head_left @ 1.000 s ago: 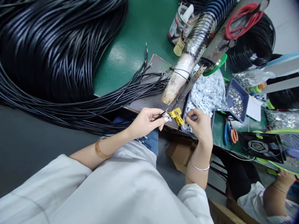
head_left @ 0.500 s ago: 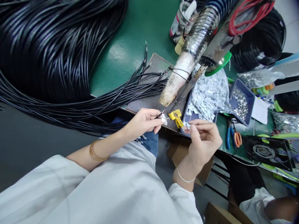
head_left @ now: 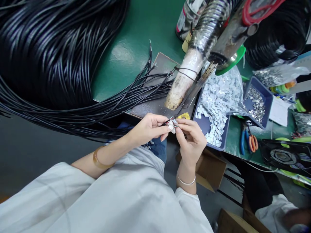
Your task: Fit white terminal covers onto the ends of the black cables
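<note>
Readable text: none | jar label [head_left: 181, 20], inward from desk's [head_left: 138, 29] near edge: illegible | paper sheet [head_left: 279, 111]: nothing legible

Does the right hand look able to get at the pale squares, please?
Probably yes: the near pale squares lie uncovered beside the right hand, though its fingers are busy at the wires.

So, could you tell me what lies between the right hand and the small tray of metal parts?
In the head view, a larger tray of small pale pieces, with a clear bag, lies between the right hand and the small tray.
</note>
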A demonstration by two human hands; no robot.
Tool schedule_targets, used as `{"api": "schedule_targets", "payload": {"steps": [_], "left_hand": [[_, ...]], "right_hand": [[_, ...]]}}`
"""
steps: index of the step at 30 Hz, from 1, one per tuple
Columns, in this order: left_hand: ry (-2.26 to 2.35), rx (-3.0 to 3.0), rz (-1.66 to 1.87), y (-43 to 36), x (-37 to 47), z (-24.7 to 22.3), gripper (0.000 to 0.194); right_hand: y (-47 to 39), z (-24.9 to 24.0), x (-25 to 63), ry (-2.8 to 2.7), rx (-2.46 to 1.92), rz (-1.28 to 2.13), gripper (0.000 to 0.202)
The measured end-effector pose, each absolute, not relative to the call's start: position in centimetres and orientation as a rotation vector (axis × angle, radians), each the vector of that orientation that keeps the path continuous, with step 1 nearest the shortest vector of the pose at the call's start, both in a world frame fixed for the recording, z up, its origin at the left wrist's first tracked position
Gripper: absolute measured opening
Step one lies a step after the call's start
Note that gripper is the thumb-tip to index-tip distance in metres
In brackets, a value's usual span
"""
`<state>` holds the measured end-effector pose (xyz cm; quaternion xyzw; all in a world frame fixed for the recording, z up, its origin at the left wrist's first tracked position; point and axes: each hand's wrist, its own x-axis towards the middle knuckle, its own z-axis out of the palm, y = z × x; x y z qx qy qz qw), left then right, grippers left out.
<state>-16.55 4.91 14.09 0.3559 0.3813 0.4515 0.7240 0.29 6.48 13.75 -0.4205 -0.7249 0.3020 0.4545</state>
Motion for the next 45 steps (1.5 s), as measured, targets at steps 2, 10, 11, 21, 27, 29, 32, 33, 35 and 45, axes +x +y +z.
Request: {"api": "schedule_targets", "payload": {"steps": [2, 10, 11, 21, 27, 29, 32, 33, 35, 45], "left_hand": [[0.836, 0.799, 0.985, 4.9, -16.6, 14.2, 0.029], [0.772, 0.783, 0.946, 4.9, -16.8, 14.1, 0.035], [0.766, 0.778, 0.942, 4.9, -16.8, 14.0, 0.035], [0.730, 0.823, 0.850, 5.2, -17.2, 13.6, 0.030], [0.799, 0.844, 1.057, 5.1, -17.0, 13.8, 0.018], [0.856, 0.838, 1.121, 5.1, -16.7, 14.0, 0.017], [0.919, 0.866, 1.161, 5.1, -16.4, 14.1, 0.016], [0.937, 0.879, 1.167, 5.1, -16.3, 14.1, 0.014], [0.970, 0.896, 1.185, 5.2, -16.3, 13.9, 0.011], [1.008, 0.879, 1.233, 5.4, -16.3, 13.6, 0.014]], "right_hand": [[6.5, 13.7, 0.5, -1.809, -1.019, 0.729, 0.016], [6.7, 13.6, 0.9, -1.820, -0.956, 0.801, 0.023], [6.7, 13.7, 0.9, -1.825, -0.948, 0.790, 0.024], [6.2, 14.0, 1.1, -1.941, -0.935, 0.681, 0.018], [6.5, 13.6, 0.6, -1.649, -1.017, 0.729, 0.009], [6.1, 13.8, 0.3, -1.630, -1.003, 0.568, 0.015], [5.4, 14.1, -0.2, -1.723, -0.900, 0.369, 0.022], [5.2, 14.1, -0.3, -1.768, -0.872, 0.314, 0.023], [5.2, 14.1, -0.5, -1.825, -0.845, 0.246, 0.025], [5.5, 12.7, 0.3, -1.829, -0.757, 0.237, 0.017]]}}
